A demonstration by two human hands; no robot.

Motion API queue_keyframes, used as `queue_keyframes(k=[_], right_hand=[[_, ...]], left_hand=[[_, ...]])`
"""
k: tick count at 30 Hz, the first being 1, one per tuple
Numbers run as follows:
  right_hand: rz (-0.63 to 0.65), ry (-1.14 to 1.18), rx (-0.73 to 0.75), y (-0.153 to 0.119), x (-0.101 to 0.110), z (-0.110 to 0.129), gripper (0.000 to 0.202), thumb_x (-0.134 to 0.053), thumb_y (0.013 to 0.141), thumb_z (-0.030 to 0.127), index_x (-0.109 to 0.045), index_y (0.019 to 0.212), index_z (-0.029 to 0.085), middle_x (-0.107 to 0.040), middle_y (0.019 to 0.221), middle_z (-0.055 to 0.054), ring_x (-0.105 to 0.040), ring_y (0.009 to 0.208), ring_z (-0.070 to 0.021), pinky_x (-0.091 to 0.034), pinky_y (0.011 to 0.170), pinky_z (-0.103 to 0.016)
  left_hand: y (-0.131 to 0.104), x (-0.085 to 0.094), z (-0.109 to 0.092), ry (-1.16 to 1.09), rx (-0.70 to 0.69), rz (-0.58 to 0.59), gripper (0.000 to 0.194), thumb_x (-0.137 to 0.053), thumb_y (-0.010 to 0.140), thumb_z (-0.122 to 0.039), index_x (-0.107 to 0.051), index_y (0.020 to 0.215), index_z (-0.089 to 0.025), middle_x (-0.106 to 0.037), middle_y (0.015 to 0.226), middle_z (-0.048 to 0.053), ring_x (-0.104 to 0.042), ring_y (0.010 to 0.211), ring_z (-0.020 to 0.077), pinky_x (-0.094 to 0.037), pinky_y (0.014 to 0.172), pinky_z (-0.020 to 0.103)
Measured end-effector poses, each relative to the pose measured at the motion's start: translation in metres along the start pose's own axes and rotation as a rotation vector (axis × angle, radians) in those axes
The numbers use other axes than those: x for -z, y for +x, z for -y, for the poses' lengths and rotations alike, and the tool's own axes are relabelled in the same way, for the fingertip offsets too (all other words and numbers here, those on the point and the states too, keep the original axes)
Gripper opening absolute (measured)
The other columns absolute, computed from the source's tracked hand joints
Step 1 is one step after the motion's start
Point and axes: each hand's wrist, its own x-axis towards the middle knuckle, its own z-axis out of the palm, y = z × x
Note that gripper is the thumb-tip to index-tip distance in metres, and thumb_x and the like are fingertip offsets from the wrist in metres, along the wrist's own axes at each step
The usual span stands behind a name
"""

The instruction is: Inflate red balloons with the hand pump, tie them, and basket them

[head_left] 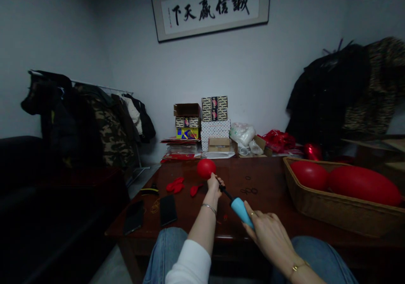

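A small, partly inflated red balloon (206, 168) sits beyond the fingers of my left hand (215, 183). That hand is closed around the balloon's neck, where it meets the front end of a hand pump. The light-blue part of the balloon pump (242, 212) lies in the grip of my right hand (270, 229), with a black rod running forward to my left hand. The exact join of neck and nozzle is hidden by my fingers. Limp red balloons (175, 185) rest on the table left of my hands, with another deflated balloon (195, 190) closer.
A wicker basket (335, 208) with inflated red balloons stands on the right of the dark table (268, 174). Black bands (249, 191), yellow-handled pliers (149, 191) and a black phone-like slab (168, 210) lie about. Stacked boxes (216, 128) stand at the back.
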Motion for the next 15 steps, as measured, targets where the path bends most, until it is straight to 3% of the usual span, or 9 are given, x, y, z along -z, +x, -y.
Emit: queue_keyframes(k=[7,15], right_hand=[[0.080,-0.058,-0.029,0.037,0.003,0.012,0.046,-0.045,0.087,0.030,-0.044,0.130,0.013,-0.066,0.080,-0.009,-0.062,0.072,-0.0202,-0.033,0.067,-0.033],[0.060,-0.081,-0.020,0.038,-0.002,0.020,0.046,-0.044,0.088,0.031,-0.044,0.131,0.014,-0.066,0.080,-0.008,-0.062,0.072,-0.0200,-0.033,0.068,-0.033]], left_hand=[[-0.011,-0.006,0.014,0.023,0.042,0.016,0.033,-0.044,0.088,-0.044,-0.041,0.067,-0.018,-0.040,0.046,-0.005,-0.040,0.036,0.0078,-0.033,0.040,0.019],[-0.006,0.003,0.013,0.042,-0.025,-0.013,0.033,-0.043,0.088,-0.045,-0.041,0.068,-0.019,-0.039,0.045,-0.005,-0.038,0.035,0.0079,-0.032,0.039,0.020]])
